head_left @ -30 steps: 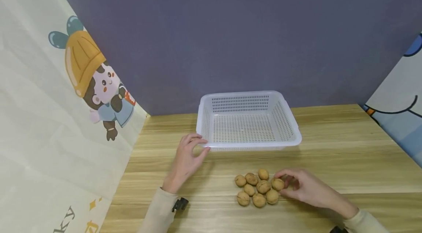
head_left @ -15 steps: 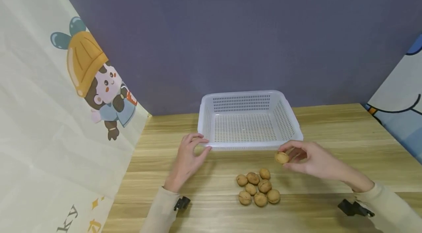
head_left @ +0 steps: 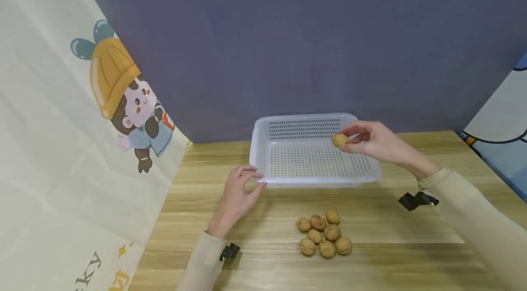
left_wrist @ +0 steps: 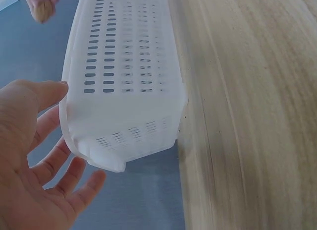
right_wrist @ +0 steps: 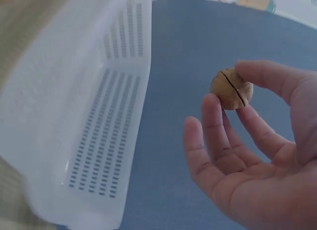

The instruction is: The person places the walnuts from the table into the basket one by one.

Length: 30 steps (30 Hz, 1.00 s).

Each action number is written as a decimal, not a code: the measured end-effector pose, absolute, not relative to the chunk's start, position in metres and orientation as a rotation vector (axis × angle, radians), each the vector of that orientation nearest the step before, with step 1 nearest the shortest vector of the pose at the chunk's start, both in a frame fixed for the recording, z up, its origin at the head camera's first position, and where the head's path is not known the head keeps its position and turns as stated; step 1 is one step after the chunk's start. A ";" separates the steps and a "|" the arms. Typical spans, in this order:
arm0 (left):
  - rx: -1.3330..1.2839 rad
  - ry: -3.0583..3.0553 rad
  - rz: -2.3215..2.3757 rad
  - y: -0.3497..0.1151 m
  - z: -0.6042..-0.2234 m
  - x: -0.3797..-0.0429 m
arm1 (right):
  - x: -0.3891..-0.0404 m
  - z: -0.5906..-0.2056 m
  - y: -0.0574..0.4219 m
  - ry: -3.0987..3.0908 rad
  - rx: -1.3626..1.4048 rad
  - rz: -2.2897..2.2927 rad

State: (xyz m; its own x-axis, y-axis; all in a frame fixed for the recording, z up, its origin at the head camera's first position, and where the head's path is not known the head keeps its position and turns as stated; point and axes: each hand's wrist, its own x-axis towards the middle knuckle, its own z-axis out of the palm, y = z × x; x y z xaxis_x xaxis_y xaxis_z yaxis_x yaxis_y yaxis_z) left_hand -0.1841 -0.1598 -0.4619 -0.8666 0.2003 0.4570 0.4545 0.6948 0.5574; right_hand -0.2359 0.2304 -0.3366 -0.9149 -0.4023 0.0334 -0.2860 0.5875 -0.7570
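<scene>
In the head view, a white perforated plastic basket point(head_left: 314, 180) sits at the back of the table. My right hand point(head_left: 373, 143) pinches a walnut point(head_left: 339, 140) above the basket's right side. The right wrist view shows this walnut point(right_wrist: 232, 89) between thumb and fingertips, a dark seam running across its shell. My left hand point(head_left: 236, 198) grips the basket's front left corner. Up close in the left wrist view, the thumb lies on the rim point(left_wrist: 65, 108), and the other fingers spread about the corner. The basket holds nothing that shows.
Several loose walnuts point(head_left: 332, 232) lie grouped on the wooden table point(head_left: 411, 218) in front of the basket. A dark blue-grey wall point(head_left: 304, 44) rises right behind it. A printed white sheet point(head_left: 45, 121) borders the table on the left.
My right hand has picked a walnut from the right of the group, lifted it and carried it forward over the basket. My left hand has stayed at the basket's corner.
</scene>
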 end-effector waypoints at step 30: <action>-0.441 -2.631 -0.924 -0.158 -0.451 -0.174 | -0.373 -0.437 0.206 2.623 -0.241 -1.194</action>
State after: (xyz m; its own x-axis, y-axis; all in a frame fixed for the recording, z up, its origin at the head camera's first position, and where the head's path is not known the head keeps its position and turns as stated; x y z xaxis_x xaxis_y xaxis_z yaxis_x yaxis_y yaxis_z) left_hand -0.1745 -0.1579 -0.4509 -0.9021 0.1816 0.3913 0.3864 0.7435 0.5459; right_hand -0.3734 0.2059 -0.4373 -0.9554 -0.2509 -0.1557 -0.0473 0.6507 -0.7578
